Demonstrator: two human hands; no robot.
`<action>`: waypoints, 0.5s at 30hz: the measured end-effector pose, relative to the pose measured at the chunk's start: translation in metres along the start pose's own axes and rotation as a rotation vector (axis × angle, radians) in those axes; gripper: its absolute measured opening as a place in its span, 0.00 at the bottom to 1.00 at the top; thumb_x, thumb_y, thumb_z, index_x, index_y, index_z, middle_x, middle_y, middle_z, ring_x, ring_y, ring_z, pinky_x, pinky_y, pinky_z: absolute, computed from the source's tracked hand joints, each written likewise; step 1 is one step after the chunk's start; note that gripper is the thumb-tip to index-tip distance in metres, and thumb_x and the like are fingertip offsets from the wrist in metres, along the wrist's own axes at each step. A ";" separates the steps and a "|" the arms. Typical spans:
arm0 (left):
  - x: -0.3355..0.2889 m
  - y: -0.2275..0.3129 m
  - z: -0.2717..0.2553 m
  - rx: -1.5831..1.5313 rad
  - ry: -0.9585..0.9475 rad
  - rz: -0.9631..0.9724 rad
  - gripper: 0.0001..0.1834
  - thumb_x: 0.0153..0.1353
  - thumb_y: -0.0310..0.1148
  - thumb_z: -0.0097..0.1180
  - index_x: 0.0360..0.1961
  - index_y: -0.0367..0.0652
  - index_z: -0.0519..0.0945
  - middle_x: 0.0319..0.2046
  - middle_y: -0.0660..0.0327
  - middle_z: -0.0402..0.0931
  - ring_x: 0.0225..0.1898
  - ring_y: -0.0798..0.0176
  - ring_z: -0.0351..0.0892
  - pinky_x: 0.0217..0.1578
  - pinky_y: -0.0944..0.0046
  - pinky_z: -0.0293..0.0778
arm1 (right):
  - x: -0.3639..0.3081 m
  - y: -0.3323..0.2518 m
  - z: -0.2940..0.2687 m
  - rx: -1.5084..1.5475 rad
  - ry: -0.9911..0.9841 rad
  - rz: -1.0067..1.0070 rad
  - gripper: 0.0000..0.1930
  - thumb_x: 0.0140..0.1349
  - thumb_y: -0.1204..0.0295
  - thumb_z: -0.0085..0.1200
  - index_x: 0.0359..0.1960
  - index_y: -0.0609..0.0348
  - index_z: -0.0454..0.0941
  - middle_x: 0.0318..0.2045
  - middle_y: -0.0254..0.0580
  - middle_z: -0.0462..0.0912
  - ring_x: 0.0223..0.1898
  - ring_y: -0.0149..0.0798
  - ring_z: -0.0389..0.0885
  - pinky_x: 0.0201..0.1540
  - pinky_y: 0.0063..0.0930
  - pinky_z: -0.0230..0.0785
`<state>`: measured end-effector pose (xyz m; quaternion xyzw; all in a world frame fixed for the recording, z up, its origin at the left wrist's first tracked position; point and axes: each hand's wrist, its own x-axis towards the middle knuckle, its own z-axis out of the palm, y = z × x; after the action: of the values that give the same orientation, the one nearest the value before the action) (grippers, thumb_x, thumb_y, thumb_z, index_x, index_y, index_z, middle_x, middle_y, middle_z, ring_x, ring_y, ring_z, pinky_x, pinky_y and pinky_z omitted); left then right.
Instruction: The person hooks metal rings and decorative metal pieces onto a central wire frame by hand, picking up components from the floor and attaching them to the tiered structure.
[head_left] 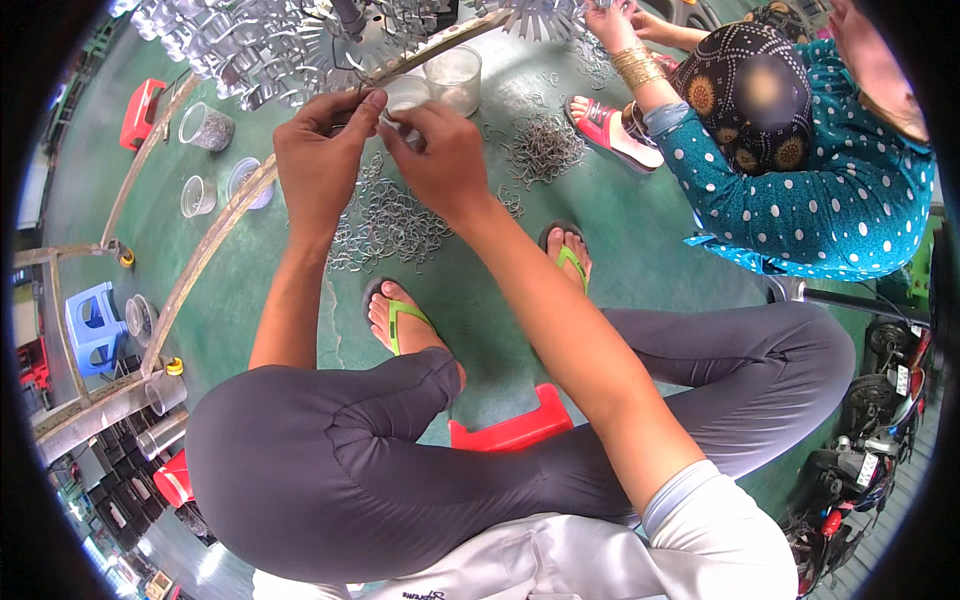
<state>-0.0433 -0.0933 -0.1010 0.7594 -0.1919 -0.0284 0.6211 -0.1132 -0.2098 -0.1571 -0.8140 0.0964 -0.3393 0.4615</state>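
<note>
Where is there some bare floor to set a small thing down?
Bare: green floor between the long worn beige bar and the left forearm, and between the green-strapped flip-flops. Crowded: beneath the left hand and right hand, where silvery curved metal pieces spread near clear round plastic tubs.

**Green floor (640, 235) around a blue stool (95, 328)**

Bars of a wheeled metal frame (212, 245) run on both sides of the blue stool, a yellow caster (175, 367) just to its right. Beyond the stool stands a red one (143, 114). Nearer than the stool are dark bins (105, 475) — and a white glare (208, 562) on the floor. Far to its right, motorcycles (868, 400) stand in a row — a ribbed grey panel (914, 498) behind them.
</note>
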 end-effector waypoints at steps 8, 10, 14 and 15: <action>0.000 0.011 -0.007 0.000 -0.024 -0.034 0.13 0.59 0.32 0.69 0.41 0.32 0.86 0.32 0.58 0.85 0.33 0.68 0.83 0.39 0.70 0.78 | -0.058 0.180 -0.046 -0.609 -0.193 0.382 0.11 0.61 0.67 0.56 0.38 0.62 0.83 0.44 0.56 0.81 0.47 0.58 0.81 0.51 0.49 0.74; -0.001 0.012 -0.014 -0.013 -0.014 -0.039 0.13 0.59 0.31 0.69 0.41 0.33 0.86 0.33 0.57 0.85 0.34 0.68 0.84 0.40 0.69 0.78 | -0.055 0.189 -0.046 -0.628 -0.206 0.455 0.11 0.62 0.68 0.56 0.39 0.62 0.83 0.44 0.56 0.80 0.47 0.57 0.81 0.51 0.49 0.74; 0.001 0.013 -0.015 -0.010 -0.037 -0.046 0.13 0.60 0.31 0.68 0.42 0.32 0.86 0.34 0.57 0.85 0.35 0.67 0.84 0.41 0.69 0.78 | -0.039 0.214 -0.040 -0.624 -0.291 0.360 0.10 0.62 0.69 0.54 0.38 0.62 0.82 0.42 0.57 0.81 0.44 0.59 0.82 0.48 0.50 0.76; 0.001 0.015 -0.016 -0.012 -0.055 -0.048 0.13 0.60 0.31 0.68 0.42 0.32 0.86 0.34 0.57 0.85 0.35 0.67 0.84 0.42 0.68 0.78 | -0.035 0.216 -0.035 -0.679 -0.332 0.375 0.09 0.62 0.70 0.55 0.37 0.63 0.82 0.41 0.58 0.81 0.43 0.59 0.83 0.47 0.50 0.77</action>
<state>-0.0411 -0.0807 -0.0831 0.7589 -0.1906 -0.0655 0.6192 -0.1277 -0.3370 -0.3377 -0.9320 0.2732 -0.0626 0.2300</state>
